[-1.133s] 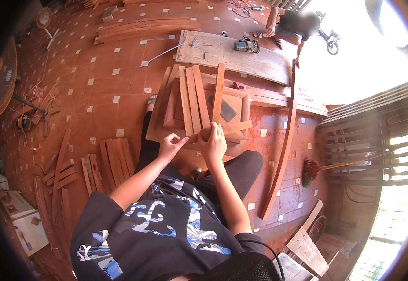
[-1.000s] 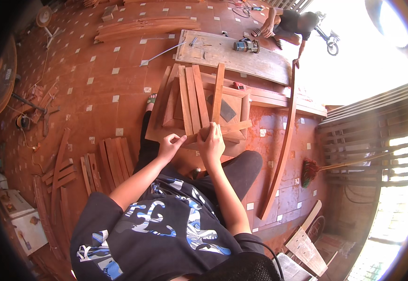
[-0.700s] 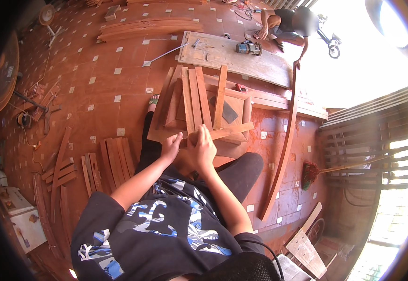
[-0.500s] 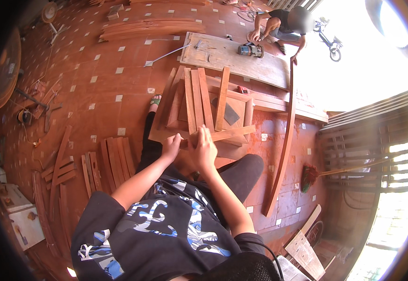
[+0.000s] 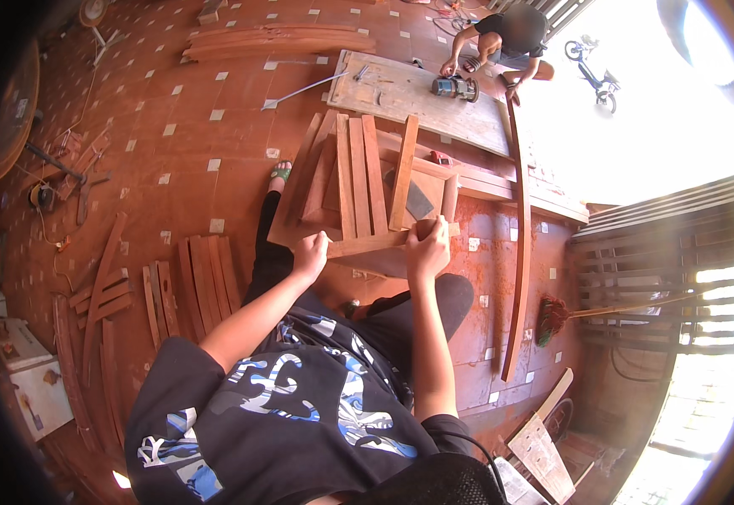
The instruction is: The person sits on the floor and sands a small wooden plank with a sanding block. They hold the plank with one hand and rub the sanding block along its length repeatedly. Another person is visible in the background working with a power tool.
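Note:
A reddish wooden strip [image 5: 371, 244] lies crosswise in front of me, along the near edge of a stack of wooden panels and boards [image 5: 304, 220]. My left hand [image 5: 309, 256] is closed on the strip's left end. Near its right end, my right hand [image 5: 428, 249] is closed around a small brown piece [image 5: 423, 228] pressed on the strip; its kind I cannot make out. Beyond the strip, several narrow wooden strips [image 5: 359, 177] lie lengthwise on the stack. One separate strip [image 5: 404, 172] lies right of them, partly over a dark flat rectangle [image 5: 418, 202].
A power tool [image 5: 455, 88] sits on a long board [image 5: 409, 93] ahead. At the far right, a person [image 5: 514, 38] crouches, one hand on a long wooden beam [image 5: 521, 244]. Cut wood pieces [image 5: 207, 273] lie on the floor at left; a broom [image 5: 555, 316] is at right.
My right hand has slid right along the strip, from beside my left hand to near its right end. The other person's free hand has moved to the power tool; the beam has shifted slightly.

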The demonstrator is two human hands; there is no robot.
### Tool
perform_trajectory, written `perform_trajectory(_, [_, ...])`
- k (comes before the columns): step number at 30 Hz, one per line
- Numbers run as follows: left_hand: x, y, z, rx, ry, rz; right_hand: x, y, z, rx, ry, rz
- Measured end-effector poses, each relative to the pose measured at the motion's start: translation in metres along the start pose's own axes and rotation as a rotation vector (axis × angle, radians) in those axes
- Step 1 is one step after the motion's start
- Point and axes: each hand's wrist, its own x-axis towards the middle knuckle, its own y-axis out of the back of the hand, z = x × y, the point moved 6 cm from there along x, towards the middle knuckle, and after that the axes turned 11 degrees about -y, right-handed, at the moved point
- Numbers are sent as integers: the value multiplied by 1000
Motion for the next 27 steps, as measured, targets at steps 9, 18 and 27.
perform_trajectory(9, [-10,8,-21,-477,425,114,-62,1,-77,304,203,-277])
perform_trajectory(18, [-9,29,-17,-239,323,108,-64,-12,-108,324,389,-269])
perform_trajectory(27, [13,34,74,568,-289,104,-60,-19,-110,208,374,-249])
